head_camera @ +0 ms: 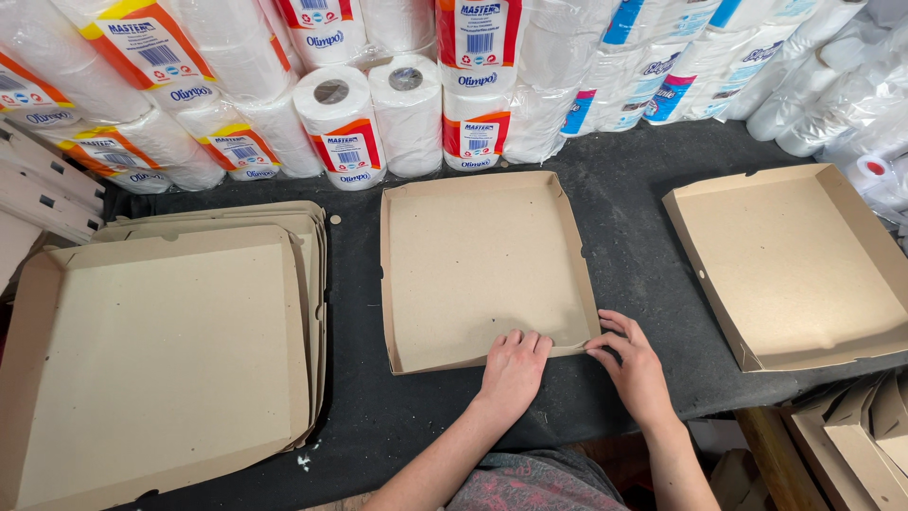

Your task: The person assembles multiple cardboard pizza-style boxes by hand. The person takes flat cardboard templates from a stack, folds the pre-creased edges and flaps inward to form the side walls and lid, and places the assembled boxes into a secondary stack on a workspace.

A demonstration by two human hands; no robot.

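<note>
A shallow brown cardboard box tray (473, 255) lies in the middle of the dark table, its walls folded up. My left hand (512, 367) rests flat on the tray's near edge, fingers together and pressing down on the cardboard. My right hand (632, 364) is at the tray's near right corner, its fingertips touching the corner flap. Neither hand has closed around anything.
A stack of flat and half-folded cardboard boxes (161, 350) fills the left side. A finished tray (804, 265) sits at the right. Wrapped paper rolls (378, 104) line the back. More folded cardboard (851, 435) stands below the table's right edge.
</note>
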